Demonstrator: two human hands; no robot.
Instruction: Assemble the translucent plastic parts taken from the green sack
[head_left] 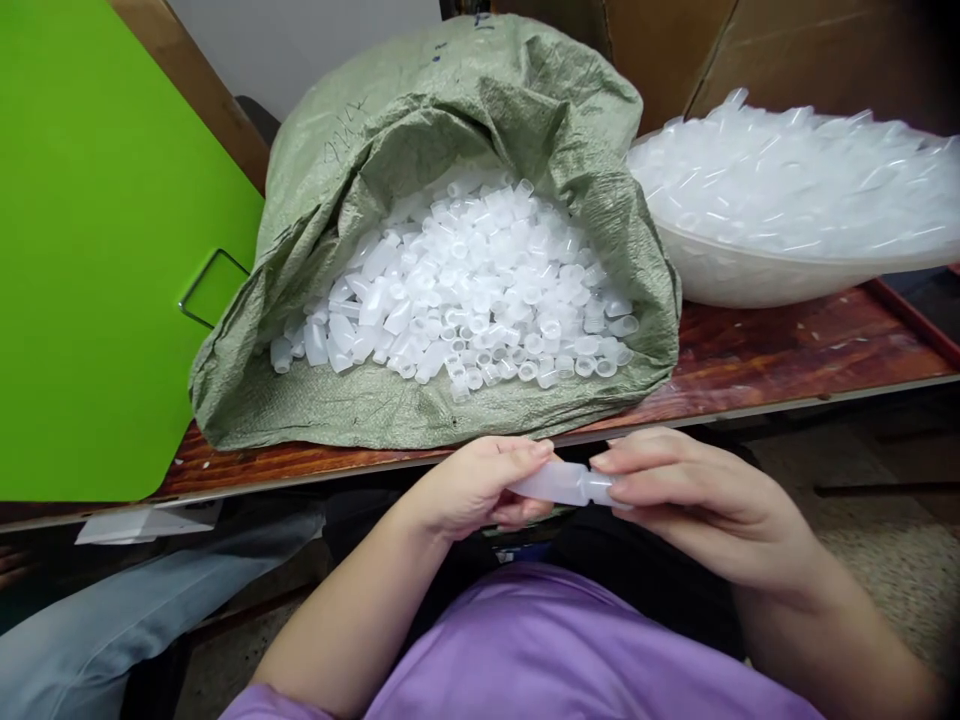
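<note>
Just below the table's front edge, my left hand [480,487] and my right hand [697,500] meet on one small translucent plastic tube [564,484]. The left fingers pinch its left end. At its right end, the right fingers are closed on what looks like a cap. A green woven sack [420,400] lies open on the wooden table [757,365] right behind my hands, and it is full of small white plastic caps [480,285]. To the right, a white basin [750,280] holds a heap of clear tubes [795,175].
A bright green board [97,250] with a cut-out handle leans at the left and covers part of the table. Brown cardboard [750,50] stands behind the basin. Another person's leg in grey trousers [112,630] is at the lower left.
</note>
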